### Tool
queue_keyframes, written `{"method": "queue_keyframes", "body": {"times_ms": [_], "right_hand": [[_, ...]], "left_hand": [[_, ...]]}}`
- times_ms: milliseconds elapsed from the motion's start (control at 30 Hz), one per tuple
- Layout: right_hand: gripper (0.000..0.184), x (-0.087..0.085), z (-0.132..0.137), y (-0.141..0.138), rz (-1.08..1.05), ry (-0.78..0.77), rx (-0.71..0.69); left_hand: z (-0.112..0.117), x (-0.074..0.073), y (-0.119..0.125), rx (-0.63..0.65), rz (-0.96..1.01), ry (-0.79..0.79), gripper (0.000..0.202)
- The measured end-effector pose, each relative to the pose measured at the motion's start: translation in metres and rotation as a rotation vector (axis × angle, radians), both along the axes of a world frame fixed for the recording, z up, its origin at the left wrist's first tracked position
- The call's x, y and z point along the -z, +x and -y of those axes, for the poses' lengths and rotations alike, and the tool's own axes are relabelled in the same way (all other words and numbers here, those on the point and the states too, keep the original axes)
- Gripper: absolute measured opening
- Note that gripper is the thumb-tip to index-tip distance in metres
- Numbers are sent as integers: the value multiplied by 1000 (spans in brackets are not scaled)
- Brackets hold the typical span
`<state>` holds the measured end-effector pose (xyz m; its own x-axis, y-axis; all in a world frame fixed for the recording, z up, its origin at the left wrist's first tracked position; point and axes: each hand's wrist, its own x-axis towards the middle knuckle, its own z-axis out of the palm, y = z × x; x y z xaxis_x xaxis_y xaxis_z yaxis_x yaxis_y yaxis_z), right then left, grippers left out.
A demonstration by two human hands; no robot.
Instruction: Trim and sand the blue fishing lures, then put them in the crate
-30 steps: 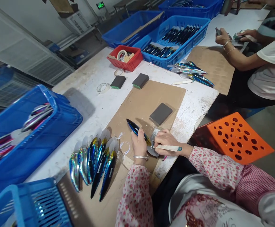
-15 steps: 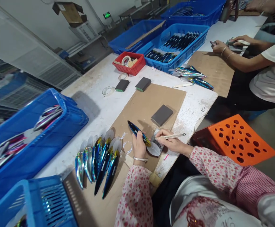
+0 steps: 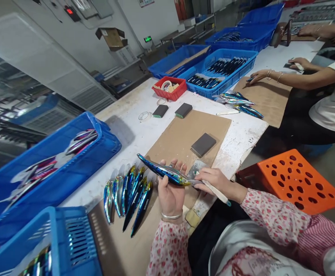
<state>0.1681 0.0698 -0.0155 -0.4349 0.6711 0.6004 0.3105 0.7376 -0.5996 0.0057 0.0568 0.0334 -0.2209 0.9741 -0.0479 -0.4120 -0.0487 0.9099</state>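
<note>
A shiny blue fishing lure (image 3: 164, 171) lies across the fingers of my left hand (image 3: 171, 197), palm turned up, thumb against its side. Its yellow end and clear lip point towards my right hand (image 3: 219, 183). That hand is closed around a slim tool with a white handle (image 3: 217, 193) and a teal end; its working tip is hidden. My right fingertips are at the lure's lip; whether they touch it I cannot tell. A grey flat piece (image 3: 198, 167) lies just beyond them. Left of my left hand, several similar lures (image 3: 128, 199) lie in a row.
On the cardboard (image 3: 173, 132) rests a dark sanding block (image 3: 203, 145). Two more blocks, tape rolls and a red bin (image 3: 170, 96) stand farther back. Blue crates (image 3: 106, 142) flank my left. An orange stool (image 3: 299, 180) is at right; a co-worker's hands (image 3: 259, 76) are beyond.
The lure in my left hand has turned, its dark tip swinging left, and my palm has rolled upward. The tool's handle now slants down to the right. The camera view has shifted.
</note>
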Motion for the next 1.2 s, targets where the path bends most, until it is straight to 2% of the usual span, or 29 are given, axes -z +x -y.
{"method": "queue_keyframes", "body": {"times_ms": [100, 200, 267, 333, 367, 400, 433, 500, 567, 633, 767, 867, 1000, 1100, 1200], "right_hand": [[18, -1, 2, 5, 151, 160, 135], [19, 0, 1, 12, 240, 264, 160], [19, 2, -1, 15, 257, 298, 152], [19, 5, -3, 17, 252, 312, 142], [19, 6, -3, 18, 250, 318, 138], [20, 7, -4, 19, 252, 325, 137], [21, 7, -5, 19, 258, 335, 137], [23, 7, -6, 21, 273, 356, 149], [24, 8, -8, 23, 283, 363, 149], [24, 10, -9, 25, 290, 355, 122], [23, 16, -15, 28, 285, 319, 98], [19, 15, -22, 32, 224, 218, 157], [24, 5, -29, 37, -29, 38, 268], [26, -3, -28, 33, -136, -38, 212], [20, -2, -25, 23, -134, -49, 137]], "left_hand": [[5, 2, -7, -18, -97, -31, 53], [9, 5, -19, -220, -207, -65, 69], [13, 2, -29, -456, -444, -54, 83], [18, -4, -38, -603, -860, 17, 95], [21, -8, -42, -583, -1098, 80, 95], [23, -13, -44, -490, -1327, 150, 90], [25, -17, -46, -350, -1524, 219, 80], [27, -24, -45, -66, -1794, 306, 57], [26, -27, -42, 76, -1949, 307, 43], [22, -26, -38, 196, -2045, 248, 39], [10, -20, -29, 514, -2063, 71, 41], [4, -17, -22, 538, -2020, -13, 42], [-1, -17, -10, 407, -2060, -115, 45], [-4, -14, -3, 411, -2094, -104, 45], [-7, -7, 1, 446, -2093, -78, 44]]}}
